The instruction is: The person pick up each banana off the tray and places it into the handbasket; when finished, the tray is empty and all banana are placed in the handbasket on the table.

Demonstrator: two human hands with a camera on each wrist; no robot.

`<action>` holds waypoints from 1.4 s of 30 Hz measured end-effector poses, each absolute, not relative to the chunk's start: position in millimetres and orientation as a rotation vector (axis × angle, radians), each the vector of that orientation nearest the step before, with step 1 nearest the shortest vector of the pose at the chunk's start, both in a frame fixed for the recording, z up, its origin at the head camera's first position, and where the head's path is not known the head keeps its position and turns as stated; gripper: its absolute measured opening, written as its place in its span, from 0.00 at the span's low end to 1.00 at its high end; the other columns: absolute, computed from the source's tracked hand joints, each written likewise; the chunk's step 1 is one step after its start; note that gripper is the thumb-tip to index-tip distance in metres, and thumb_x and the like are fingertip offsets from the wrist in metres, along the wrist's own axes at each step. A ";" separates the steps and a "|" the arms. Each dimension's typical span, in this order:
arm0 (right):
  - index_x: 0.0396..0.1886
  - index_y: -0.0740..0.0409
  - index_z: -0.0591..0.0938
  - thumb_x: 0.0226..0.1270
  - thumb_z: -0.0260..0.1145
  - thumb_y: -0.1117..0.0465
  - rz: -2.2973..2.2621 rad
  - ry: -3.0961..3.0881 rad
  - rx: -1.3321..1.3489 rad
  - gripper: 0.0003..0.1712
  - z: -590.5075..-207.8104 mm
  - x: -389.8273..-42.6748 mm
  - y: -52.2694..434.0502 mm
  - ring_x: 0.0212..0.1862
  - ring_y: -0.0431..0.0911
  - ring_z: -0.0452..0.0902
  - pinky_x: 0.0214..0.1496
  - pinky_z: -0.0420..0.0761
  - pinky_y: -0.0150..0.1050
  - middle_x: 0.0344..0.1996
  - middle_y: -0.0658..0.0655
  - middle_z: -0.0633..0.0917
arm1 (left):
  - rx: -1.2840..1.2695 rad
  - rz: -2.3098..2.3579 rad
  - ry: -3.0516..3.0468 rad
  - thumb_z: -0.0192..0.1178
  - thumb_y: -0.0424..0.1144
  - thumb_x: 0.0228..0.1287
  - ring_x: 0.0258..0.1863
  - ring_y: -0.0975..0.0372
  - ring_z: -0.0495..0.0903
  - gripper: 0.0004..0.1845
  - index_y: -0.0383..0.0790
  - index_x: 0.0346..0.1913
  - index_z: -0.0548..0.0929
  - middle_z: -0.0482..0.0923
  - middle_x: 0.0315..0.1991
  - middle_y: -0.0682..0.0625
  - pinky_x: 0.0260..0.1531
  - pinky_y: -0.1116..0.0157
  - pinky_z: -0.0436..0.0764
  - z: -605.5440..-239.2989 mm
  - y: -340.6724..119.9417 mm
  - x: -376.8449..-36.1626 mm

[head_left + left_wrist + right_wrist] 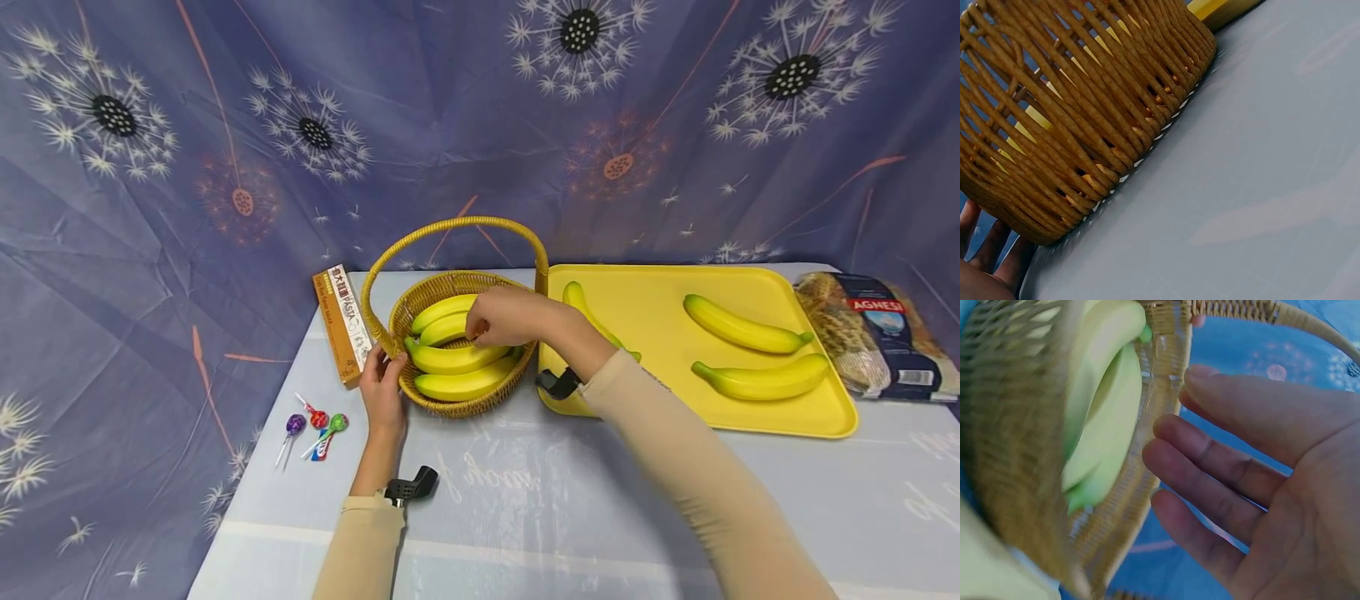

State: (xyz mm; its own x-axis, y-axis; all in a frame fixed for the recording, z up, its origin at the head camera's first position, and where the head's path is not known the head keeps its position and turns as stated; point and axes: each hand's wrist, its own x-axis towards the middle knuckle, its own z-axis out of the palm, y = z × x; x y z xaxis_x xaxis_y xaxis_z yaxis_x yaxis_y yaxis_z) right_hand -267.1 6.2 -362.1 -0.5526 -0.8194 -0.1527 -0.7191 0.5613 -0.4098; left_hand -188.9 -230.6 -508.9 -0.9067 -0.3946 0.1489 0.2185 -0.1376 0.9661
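A wicker basket (450, 282) with a tall arched handle (457, 223) stands on the table and holds several yellow bananas (450, 358). My left hand (382, 387) grips the basket's left rim at the foot of the handle, thumb on the rim. In the left wrist view its fingers (997, 262) lie beside the woven wall (1085, 112). My right hand (498, 321) hovers over the bananas in the basket. The right wrist view shows that hand (1172, 431) with straight fingers and nothing in it, next to the bananas (1104, 406) and the rim (1166, 375).
A yellow tray (645, 317) right of the basket carries three bananas (738, 327) (761, 379) (588, 312). A pasta box (341, 325) lies left of the basket, three lollipops (315, 425) nearer me. A pasta bag (873, 333) lies at the far right.
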 end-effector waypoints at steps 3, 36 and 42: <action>0.48 0.48 0.86 0.65 0.67 0.57 -0.479 2.498 -1.241 0.13 -361.9 -262.1 32.1 0.43 0.39 0.77 0.46 0.77 0.36 0.43 0.47 0.84 | 0.201 -2.090 -1.730 0.59 0.33 0.65 0.55 0.55 0.71 0.21 0.37 0.61 0.76 0.72 0.58 0.44 0.52 0.63 0.72 -512.0 -229.8 -190.5; 0.65 0.57 0.72 0.60 0.69 0.50 -0.500 2.873 -0.481 0.35 -438.6 -266.6 151.0 0.52 0.58 0.72 0.48 0.73 0.56 0.53 0.63 0.77 | 0.187 -2.070 -1.759 0.57 0.30 0.64 0.57 0.56 0.71 0.22 0.32 0.62 0.73 0.71 0.58 0.43 0.54 0.62 0.72 -500.5 -227.3 -183.3; 0.74 0.56 0.54 0.59 0.69 0.47 -0.516 2.838 -0.367 0.50 -447.9 -270.0 151.8 0.39 0.57 0.77 0.37 0.74 0.52 0.41 0.61 0.82 | 0.179 -2.088 -1.728 0.58 0.31 0.65 0.58 0.56 0.70 0.22 0.34 0.62 0.74 0.72 0.58 0.44 0.55 0.63 0.71 -514.3 -230.6 -189.4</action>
State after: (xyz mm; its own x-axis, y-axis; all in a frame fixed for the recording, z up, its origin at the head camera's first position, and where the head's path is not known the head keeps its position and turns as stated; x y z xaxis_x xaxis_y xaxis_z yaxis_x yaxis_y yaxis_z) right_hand -270.0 151.8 -447.9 -0.9414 -0.2839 -0.1820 -0.2016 0.9064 -0.3711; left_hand -189.4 -230.6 -514.3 -0.9026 -0.3973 0.1656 0.2371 -0.1377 0.9617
